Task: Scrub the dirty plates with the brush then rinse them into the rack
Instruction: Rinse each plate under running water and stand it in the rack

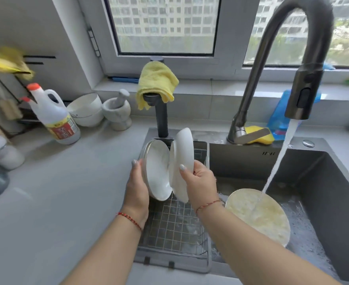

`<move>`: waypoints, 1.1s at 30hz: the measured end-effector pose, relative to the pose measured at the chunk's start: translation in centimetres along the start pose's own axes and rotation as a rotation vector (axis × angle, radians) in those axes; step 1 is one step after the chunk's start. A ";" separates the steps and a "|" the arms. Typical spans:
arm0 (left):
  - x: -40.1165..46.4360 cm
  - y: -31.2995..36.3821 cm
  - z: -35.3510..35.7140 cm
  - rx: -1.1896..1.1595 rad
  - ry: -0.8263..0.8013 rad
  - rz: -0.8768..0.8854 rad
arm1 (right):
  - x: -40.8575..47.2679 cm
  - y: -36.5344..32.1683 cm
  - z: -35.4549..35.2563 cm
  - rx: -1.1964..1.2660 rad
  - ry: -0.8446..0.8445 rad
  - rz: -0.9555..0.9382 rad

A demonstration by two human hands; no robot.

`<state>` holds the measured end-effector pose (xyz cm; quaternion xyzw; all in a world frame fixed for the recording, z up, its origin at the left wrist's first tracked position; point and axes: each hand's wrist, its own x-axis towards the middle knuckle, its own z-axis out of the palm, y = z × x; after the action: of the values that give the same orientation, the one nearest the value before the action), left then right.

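— Status of the plates?

— I found two white plates on edge over the rack [175, 227]: left hand [137, 192] fingers cupping the first plate [157, 171], right hand [200, 182] pinching the second plate [183, 159].

— Outstanding?

— One dirty plate [258, 214] lay in the sink [323, 182] under running water, judged unscrubbed. No brush seen.

plates [180, 161]: glossy white ceramic
rack [175, 225]: wire metal
faucet [272, 58]: matt dark metal
cloth [157, 81], 12 o'clock: perhaps terry
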<state>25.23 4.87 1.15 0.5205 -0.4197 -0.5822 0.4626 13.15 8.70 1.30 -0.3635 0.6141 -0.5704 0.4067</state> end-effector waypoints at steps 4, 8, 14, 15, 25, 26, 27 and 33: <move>0.4 0.2 -0.5 -0.020 -0.060 -0.010 | 2.4 1.7 3.2 -0.103 0.022 0.073; 0.6 0.5 -0.7 -0.008 -0.110 -0.038 | 3.6 2.8 5.3 -0.229 0.032 0.091; 2.4 -1.0 -2.7 0.063 -0.168 -0.068 | 3.8 3.9 8.2 -0.348 -0.009 0.082; 2.6 -1.1 -3.0 0.083 -0.184 -0.090 | 3.7 4.0 8.5 -0.375 -0.014 0.074; 3.2 -1.5 -3.7 0.049 -0.151 -0.119 | 4.2 4.8 10.1 -0.521 -0.069 0.090; 3.2 -1.5 -3.8 0.055 -0.147 -0.117 | 4.3 4.9 10.1 -0.520 -0.090 0.100; 3.3 -1.6 -3.8 0.062 -0.140 -0.115 | 4.4 5.1 10.1 -0.522 -0.115 0.106; 3.5 -2.0 -3.9 0.076 -0.122 -0.099 | 4.7 5.6 10.2 -0.519 -0.177 0.088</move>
<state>28.82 1.89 -1.95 0.5213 -0.4427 -0.6188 0.3865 20.66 0.75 -4.89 -0.4771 0.7168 -0.3418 0.3766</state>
